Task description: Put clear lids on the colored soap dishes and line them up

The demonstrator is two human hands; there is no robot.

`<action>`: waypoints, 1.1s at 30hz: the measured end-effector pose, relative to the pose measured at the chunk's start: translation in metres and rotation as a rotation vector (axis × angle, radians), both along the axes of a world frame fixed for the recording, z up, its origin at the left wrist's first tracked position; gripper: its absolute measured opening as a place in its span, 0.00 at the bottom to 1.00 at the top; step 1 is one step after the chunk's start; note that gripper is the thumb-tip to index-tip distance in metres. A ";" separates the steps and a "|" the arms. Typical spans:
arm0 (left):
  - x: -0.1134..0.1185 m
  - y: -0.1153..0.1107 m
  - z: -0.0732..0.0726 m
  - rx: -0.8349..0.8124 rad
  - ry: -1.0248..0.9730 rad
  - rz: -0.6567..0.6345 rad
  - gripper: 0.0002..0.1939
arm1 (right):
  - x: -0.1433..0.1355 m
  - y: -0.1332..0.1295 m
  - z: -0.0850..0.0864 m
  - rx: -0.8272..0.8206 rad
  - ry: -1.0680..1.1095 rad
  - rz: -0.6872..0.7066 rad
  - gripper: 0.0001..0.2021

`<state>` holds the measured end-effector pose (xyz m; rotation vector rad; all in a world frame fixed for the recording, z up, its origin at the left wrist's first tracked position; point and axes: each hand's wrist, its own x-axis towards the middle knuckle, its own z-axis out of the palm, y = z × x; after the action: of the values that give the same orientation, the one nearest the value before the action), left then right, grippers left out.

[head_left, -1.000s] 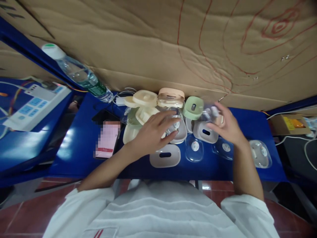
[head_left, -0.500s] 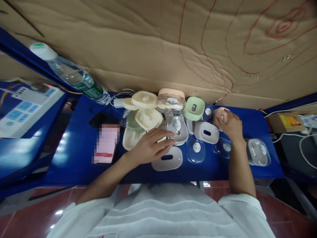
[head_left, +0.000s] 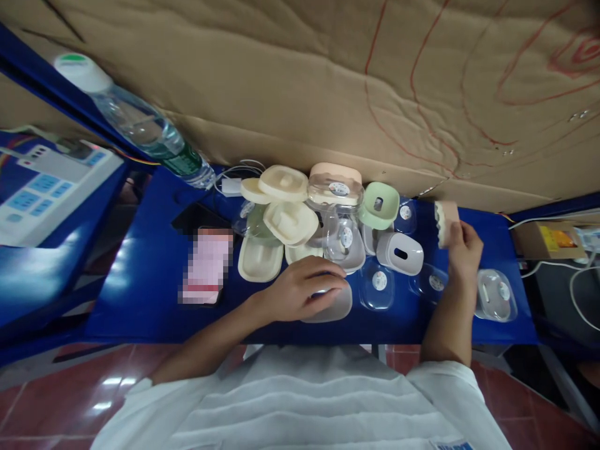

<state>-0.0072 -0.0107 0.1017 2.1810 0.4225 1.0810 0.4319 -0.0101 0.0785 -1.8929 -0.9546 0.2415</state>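
My right hand [head_left: 465, 250] grips a peach plastic box part [head_left: 450, 222] with a wavy cream edge, tilted on its side above the blue table. My left hand [head_left: 304, 289] hovers, fingers stretched out, over a pale grey slotted cover [head_left: 338, 305] and partly hides it; whether it touches the cover I cannot tell. Between the hands sit another grey slotted cover [head_left: 401, 253], a clear lid [head_left: 377, 284] with a round sticker, and a second clear lid [head_left: 427, 282]. A green slotted cover [head_left: 379, 205] stands behind them.
Cream plastic parts [head_left: 289, 222] and a peach box [head_left: 335, 178] crowd the back. A phone [head_left: 206, 265], a water bottle [head_left: 145, 128] and a power strip [head_left: 42, 190] are on the left. A lidded grey box [head_left: 494, 297] lies at right, before a cardboard wall [head_left: 281, 81].
My right hand has lifted the peach part and turned it on its side, moving slightly right. My left hand has shifted onto the front grey cover. The view has tilted slightly.
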 end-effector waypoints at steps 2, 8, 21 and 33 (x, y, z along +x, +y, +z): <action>0.005 -0.007 -0.001 -0.164 -0.042 -0.076 0.15 | -0.015 -0.009 0.011 0.072 0.065 -0.002 0.22; 0.020 -0.026 -0.011 -0.871 -0.310 -0.194 0.51 | -0.151 -0.060 0.039 0.146 0.125 0.452 0.12; 0.013 -0.028 -0.004 -0.842 -0.301 0.053 0.49 | -0.175 -0.075 0.044 0.172 -0.163 0.589 0.15; -0.035 0.073 0.058 -0.071 0.098 0.555 0.45 | -0.033 -0.020 -0.010 -0.385 -0.502 0.252 0.29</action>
<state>-0.0419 0.0621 0.1592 2.1089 1.1420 1.2164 0.3987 -0.0302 0.0684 -2.2347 -1.5810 0.1010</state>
